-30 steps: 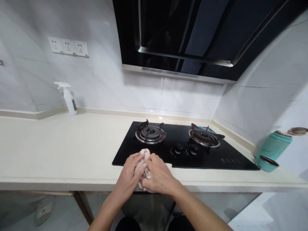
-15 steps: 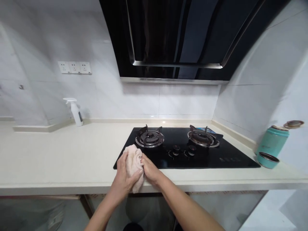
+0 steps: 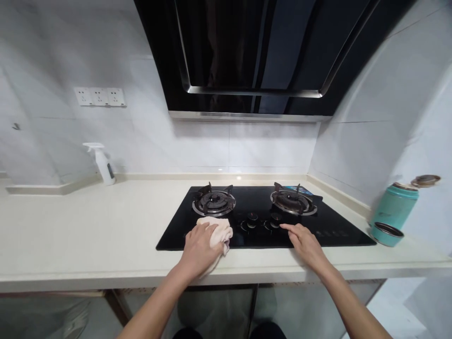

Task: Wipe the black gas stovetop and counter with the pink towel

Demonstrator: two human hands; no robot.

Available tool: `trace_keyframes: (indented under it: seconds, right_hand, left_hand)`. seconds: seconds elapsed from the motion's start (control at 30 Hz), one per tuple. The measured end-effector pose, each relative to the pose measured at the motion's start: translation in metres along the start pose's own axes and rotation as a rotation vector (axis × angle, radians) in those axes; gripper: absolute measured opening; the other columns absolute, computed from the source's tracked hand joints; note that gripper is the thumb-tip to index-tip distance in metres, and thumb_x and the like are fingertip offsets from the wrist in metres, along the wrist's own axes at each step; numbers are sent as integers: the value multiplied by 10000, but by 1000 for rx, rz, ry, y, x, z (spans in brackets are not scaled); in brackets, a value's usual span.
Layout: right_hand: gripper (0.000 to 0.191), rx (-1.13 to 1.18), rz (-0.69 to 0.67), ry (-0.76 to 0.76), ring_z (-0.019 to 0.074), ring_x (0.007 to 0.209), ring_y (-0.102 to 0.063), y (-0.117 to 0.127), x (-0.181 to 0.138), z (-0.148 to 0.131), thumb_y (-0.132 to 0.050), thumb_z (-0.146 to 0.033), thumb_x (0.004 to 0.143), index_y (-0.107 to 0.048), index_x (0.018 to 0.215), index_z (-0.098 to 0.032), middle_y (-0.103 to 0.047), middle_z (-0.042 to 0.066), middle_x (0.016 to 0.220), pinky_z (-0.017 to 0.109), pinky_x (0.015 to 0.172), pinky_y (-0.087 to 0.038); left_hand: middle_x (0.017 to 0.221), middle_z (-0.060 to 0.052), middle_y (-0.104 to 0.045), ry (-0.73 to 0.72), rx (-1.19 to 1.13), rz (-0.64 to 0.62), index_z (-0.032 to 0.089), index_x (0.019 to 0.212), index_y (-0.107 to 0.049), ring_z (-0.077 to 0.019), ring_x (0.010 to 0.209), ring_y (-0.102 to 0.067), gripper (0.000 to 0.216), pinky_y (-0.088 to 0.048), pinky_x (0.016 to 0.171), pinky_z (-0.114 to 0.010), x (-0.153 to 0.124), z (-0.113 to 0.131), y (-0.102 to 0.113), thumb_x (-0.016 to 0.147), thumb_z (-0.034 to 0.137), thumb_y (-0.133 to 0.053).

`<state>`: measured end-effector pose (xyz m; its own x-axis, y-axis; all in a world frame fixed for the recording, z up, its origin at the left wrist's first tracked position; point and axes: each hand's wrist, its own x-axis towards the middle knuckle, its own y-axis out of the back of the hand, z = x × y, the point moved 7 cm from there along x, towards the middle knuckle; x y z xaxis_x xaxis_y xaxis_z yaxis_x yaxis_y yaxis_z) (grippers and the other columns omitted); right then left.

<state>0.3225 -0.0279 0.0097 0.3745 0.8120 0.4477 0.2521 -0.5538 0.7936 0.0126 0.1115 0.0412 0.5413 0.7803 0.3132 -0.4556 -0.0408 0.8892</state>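
Note:
My left hand [image 3: 200, 247] grips a crumpled pale cloth [image 3: 221, 230] at the front of the black gas stove [image 3: 197, 235], just below the left burner [image 3: 213, 202]. Part of the cloth hangs over the stove's front edge onto the counter. My right hand [image 3: 304, 242] holds nothing. Its index finger stretches left toward the right control knob [image 3: 276, 220], while the other fingers are bent underneath and partly hidden. Whether the fingertip touches the knob I cannot tell. The left control knob [image 3: 252, 219] sits between my two hands.
A white spray bottle [image 3: 103, 165] stands on the pale counter [image 3: 88, 226] at the back left. To the right are a teal flask [image 3: 394, 205] with its lid raised and a teal cup [image 3: 386, 234]. A black range hood [image 3: 247, 56] hangs above the right burner [image 3: 293, 200].
My right hand has let go of the cloth and moved right, near the knobs. My left hand has moved slightly right and now lies over the cloth on the stove. The view has shifted slightly.

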Motion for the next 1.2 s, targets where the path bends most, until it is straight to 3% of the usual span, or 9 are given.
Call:
trace_keyframes:
  seconds: [0.13,0.27,0.5,0.87,0.93,1.03,1.1,1.2]
  right_hand:
    - [567,-436,-237,9,250,1010,-632,-17,6,-15,-357,-160,978,-543,1471,-369,-680,90,1095,351,814,-406]
    - [617,-552,-385,-6,240,943,-705,-27,22,-39,-354,-117,985,-417,1560,-330,-749,97,1017,339,784,-407]
    - [619,-591,-411,-40,251,1027,-722,-39,41,-47,-407,-51,932,-499,1510,-251,-768,137,1068,318,791,-441]
    - [688,-602,-428,97,227,911,-719,-33,15,-44,-350,-15,917,-490,1521,-313,-741,100,993,310,769,-418]
    - [653,-488,-421,112,213,890,-706,-28,6,-35,-357,-40,910,-573,1453,-331,-725,82,1004,309,782,-424]
    - [450,-116,-343,164,196,899,-676,-11,-6,-15,-346,-171,939,-745,1114,-286,-710,46,978,313,831,-458]
    - [380,99,-200,161,196,908,-663,7,-10,10,-342,-276,941,-721,922,-254,-706,35,951,314,852,-475]
    - [384,192,34,7,212,868,-666,31,-14,65,-360,-397,913,-708,966,-246,-726,43,961,330,815,-499]
  left_hand:
    - [1585,-79,-464,17,-4,-108,295,1496,-505,-347,1484,-357,642,-291,1191,-523,17,15,-14,902,540,-510]
    - [1625,-74,-410,7,-23,-158,312,1527,-463,-347,1527,-285,685,-274,1199,-541,24,25,-15,932,650,-425]
    - [1637,-86,-390,16,-43,-151,299,1519,-481,-350,1535,-279,704,-258,1218,-529,30,27,-16,931,679,-411]
    - [1633,-61,-396,28,-63,-122,328,1492,-513,-345,1547,-250,661,-266,1217,-547,43,26,-30,921,651,-434]
    - [1653,-64,-361,30,-55,-120,325,1496,-508,-342,1558,-225,654,-247,1227,-541,42,27,-30,929,640,-428]
    - [1702,-89,-241,25,-42,-136,295,1521,-480,-329,1585,-129,660,-190,1247,-533,42,29,-31,942,606,-424]
    - [1717,-88,-183,12,-28,-148,284,1541,-451,-317,1592,-87,659,-165,1254,-529,44,30,-32,948,569,-426]
    - [1700,-59,-257,-9,-16,-162,304,1555,-421,-296,1579,-169,649,-186,1251,-516,51,34,-36,943,519,-437]
